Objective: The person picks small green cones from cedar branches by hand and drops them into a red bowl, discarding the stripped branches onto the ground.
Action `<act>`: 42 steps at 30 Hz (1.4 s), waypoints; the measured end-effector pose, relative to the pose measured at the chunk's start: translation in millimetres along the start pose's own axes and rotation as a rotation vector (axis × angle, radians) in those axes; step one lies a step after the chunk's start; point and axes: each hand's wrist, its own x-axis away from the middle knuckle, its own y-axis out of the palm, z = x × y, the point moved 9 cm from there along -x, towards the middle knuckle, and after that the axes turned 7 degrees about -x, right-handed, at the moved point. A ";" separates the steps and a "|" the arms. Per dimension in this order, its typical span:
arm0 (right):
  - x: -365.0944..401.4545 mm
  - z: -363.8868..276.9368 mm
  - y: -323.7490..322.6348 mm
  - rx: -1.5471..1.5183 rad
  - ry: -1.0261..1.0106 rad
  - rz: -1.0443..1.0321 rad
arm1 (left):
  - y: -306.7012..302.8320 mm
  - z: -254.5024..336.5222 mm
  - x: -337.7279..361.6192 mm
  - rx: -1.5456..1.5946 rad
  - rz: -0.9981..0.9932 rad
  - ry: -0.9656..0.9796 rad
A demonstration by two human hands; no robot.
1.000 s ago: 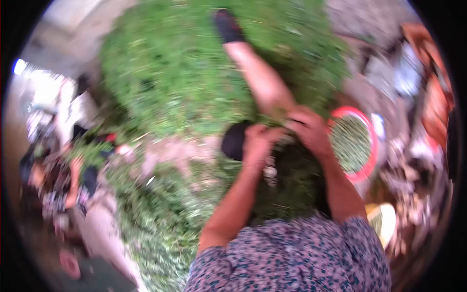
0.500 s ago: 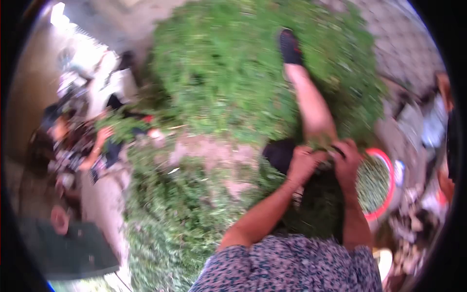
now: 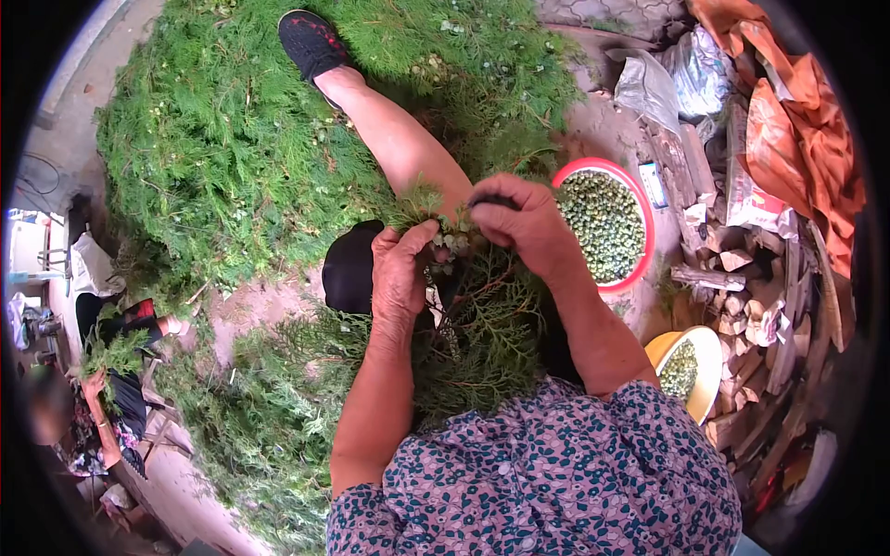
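My left hand (image 3: pixel 400 269) is closed on a green evergreen sprig (image 3: pixel 422 199), its thumb and fingers pinching the stem. Pale green cones (image 3: pixel 451 243) cluster on the sprig between my two hands. Close on the right, my right hand (image 3: pixel 528 227) has its fingers curled beside the cones, with a dark band or cover around a finger. Whatever lies within its fingertips is hidden. More cut foliage (image 3: pixel 482 334) rests across my lap below the hands. A red-rimmed basin (image 3: pixel 649 243) holding many small green cones stands right of my right hand.
A large heap of evergreen branches (image 3: pixel 213 167) spreads ahead, under my outstretched leg. A yellow bowl (image 3: pixel 709 371) with cones sits at my right, near split firewood (image 3: pixel 737 343). Orange cloth (image 3: pixel 807 139) lies beyond. Another person's hand (image 3: pixel 95 385) holds foliage at far left.
My view has swung right, so the basin, the firewood and the yellow bowl show more fully and sharply. Both hands stay close together at the sprig.
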 end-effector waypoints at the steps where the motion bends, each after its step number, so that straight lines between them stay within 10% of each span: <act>1: 0.9 4.8 0.8 -0.001 0.002 -0.001 | -0.7 -0.6 0.2 0.000 0.002 0.000; 3: 6.2 -18.9 5.3 0.556 -0.420 0.084 | 0.3 0.0 0.1 -0.014 -0.015 0.011; 28: 7.9 -18.5 7.7 0.631 -0.633 0.288 | 7.7 -2.3 -1.5 -0.133 -0.099 0.048; 36: -6.4 4.6 -11.1 0.061 -0.168 0.204 | 6.7 -1.9 1.1 -0.139 -0.060 0.075; 42: 0.1 -15.7 10.6 0.584 -0.490 0.008 | 7.5 -1.1 1.3 -0.119 -0.062 0.087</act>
